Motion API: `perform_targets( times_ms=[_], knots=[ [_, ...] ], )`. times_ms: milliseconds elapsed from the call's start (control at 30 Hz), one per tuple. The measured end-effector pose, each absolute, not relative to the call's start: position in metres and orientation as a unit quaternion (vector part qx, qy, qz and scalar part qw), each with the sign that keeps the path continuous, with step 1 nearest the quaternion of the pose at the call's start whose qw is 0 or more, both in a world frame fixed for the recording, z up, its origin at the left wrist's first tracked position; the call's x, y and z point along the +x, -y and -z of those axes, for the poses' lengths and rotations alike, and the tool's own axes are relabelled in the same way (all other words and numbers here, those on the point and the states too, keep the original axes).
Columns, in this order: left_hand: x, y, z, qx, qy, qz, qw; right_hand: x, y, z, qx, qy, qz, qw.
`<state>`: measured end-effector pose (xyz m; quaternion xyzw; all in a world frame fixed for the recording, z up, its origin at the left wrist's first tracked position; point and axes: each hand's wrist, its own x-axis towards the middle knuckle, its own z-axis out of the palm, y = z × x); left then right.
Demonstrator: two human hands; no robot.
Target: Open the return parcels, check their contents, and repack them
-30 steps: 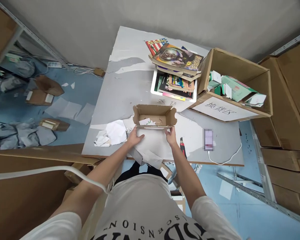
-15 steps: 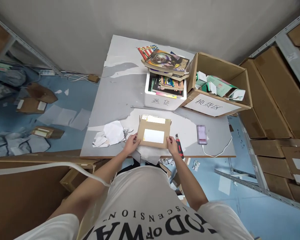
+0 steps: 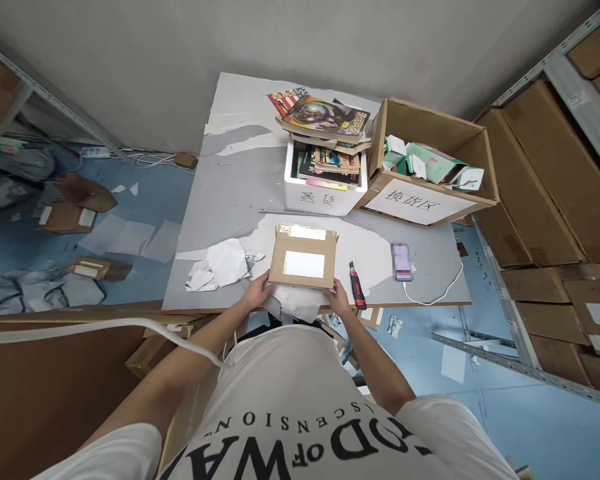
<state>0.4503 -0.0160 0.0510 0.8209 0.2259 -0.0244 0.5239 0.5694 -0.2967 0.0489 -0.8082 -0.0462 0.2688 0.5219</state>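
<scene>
A flat brown cardboard box with white labels lies at the near part of the table, between my hands. My left hand grips its lower left corner, with the fingers partly hidden beneath the edge. At the lower right corner my right hand holds the box in the same way. Just right of that hand, a red and black utility knife rests on the table. Crumpled white paper sits left of the box.
Behind the box stand a white bin piled with books and an open carton holding green and white boxes. A phone on a white cable lies at the right. Shelves with cartons flank the table's right side.
The box's near edge now seems slightly raised, and both hands have shifted a little lower around its near corners. The whole view has moved slightly.
</scene>
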Motion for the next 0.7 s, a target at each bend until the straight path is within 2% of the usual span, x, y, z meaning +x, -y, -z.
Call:
perform_targets(
  times_ms=[100,167,333,467,700],
  knots=[
    [0.456,0.025,-0.068,0.807,-0.247,-0.015,0.536,0.577,0.285,-0.074,-0.785,0.064,-0.248,0.564],
    [0.456,0.029,-0.082,0.805,-0.271,-0.046,0.526,0.581,0.283,-0.095,-0.789,0.086,-0.235,0.561],
    [0.459,0.037,-0.12,0.824,-0.329,-0.042,0.459,0.581,0.283,-0.138,-0.879,0.072,-0.219,0.417],
    [0.46,0.04,-0.14,0.833,-0.342,-0.007,0.436,0.58,0.287,-0.148,-0.914,0.078,-0.24,0.317],
    [0.471,0.041,-0.134,0.867,-0.321,0.069,0.375,0.602,0.281,-0.136,-0.931,0.091,-0.256,0.245]
  ],
)
